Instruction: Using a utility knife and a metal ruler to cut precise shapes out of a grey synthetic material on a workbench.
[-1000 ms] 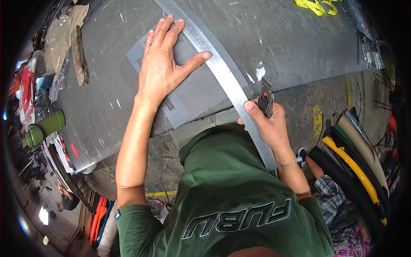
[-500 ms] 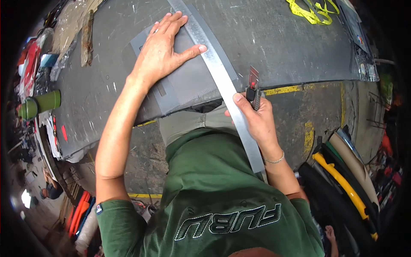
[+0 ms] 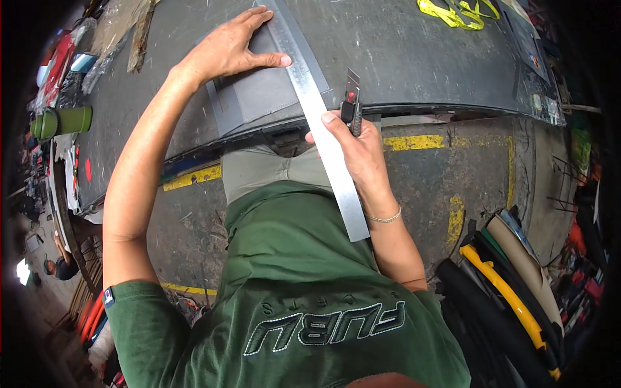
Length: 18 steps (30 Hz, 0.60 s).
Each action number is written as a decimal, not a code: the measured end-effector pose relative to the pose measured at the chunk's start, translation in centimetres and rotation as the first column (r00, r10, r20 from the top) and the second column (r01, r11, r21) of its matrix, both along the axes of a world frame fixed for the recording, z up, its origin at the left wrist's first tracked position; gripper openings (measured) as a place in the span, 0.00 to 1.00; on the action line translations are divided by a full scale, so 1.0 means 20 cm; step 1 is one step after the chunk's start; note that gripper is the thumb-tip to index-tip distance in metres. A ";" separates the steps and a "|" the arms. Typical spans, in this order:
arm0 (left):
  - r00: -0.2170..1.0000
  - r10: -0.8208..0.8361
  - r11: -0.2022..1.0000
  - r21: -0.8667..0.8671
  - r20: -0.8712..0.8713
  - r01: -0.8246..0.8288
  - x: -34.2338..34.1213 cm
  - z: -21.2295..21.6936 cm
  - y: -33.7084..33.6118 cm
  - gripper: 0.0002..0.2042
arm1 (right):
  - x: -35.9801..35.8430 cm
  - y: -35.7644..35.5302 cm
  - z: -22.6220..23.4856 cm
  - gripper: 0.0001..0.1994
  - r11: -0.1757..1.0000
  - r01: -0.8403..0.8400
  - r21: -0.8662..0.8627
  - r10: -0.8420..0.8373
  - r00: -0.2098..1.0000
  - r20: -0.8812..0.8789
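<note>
A long metal ruler lies slantwise over a grey flat sheet piece at the table edge, its near end sticking out over my lap. My left hand rests with thumb and fingers spread, the tips against the ruler's left edge. My right hand is closed round the ruler's overhanging part, thumb on top. It also holds a black utility knife, blade out and pointing away from me. The fingers under the ruler are mostly hidden.
The dark table carries a yellow tape measure at the far right and a wooden stick at the far left. A green bottle is at the left. Material rolls lie at the lower right. Another person is far left.
The view has shifted, with more floor showing at the table edge. Both hands and the ruler appear farther left and up. The knife stays in my right hand.
</note>
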<state>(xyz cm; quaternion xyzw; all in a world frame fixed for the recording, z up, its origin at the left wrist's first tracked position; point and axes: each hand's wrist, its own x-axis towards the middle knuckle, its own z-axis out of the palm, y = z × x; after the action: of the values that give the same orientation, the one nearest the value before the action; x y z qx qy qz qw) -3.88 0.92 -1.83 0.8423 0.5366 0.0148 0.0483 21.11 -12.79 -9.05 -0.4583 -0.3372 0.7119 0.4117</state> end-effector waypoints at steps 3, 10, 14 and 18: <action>1.000 -0.012 0.997 -0.070 0.017 0.013 -0.03 0.00 0.00 0.47 | -0.01 0.00 0.01 0.16 1.000 0.006 0.026 -0.006 1.000 0.006; 0.998 0.014 0.997 -0.076 0.057 -0.010 -0.04 -0.03 0.00 0.50 | -0.01 0.01 0.02 0.14 0.999 0.003 0.035 -0.004 1.000 0.030; 0.998 0.009 0.997 -0.075 0.065 -0.004 -0.04 -0.04 0.00 0.50 | -0.01 0.00 0.02 0.13 0.999 0.006 0.045 -0.008 0.999 0.033; 0.996 -0.026 1.000 -0.006 0.080 0.026 -0.16 -0.16 0.03 0.50 | -0.02 0.00 0.03 0.13 0.999 -0.004 0.043 0.003 0.999 0.034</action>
<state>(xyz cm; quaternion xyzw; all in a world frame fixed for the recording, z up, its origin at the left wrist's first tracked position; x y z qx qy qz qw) -7.11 1.53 -5.07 0.8478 0.5233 0.0459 0.0728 20.77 -12.73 -8.41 -0.4607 -0.3602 0.6973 0.4144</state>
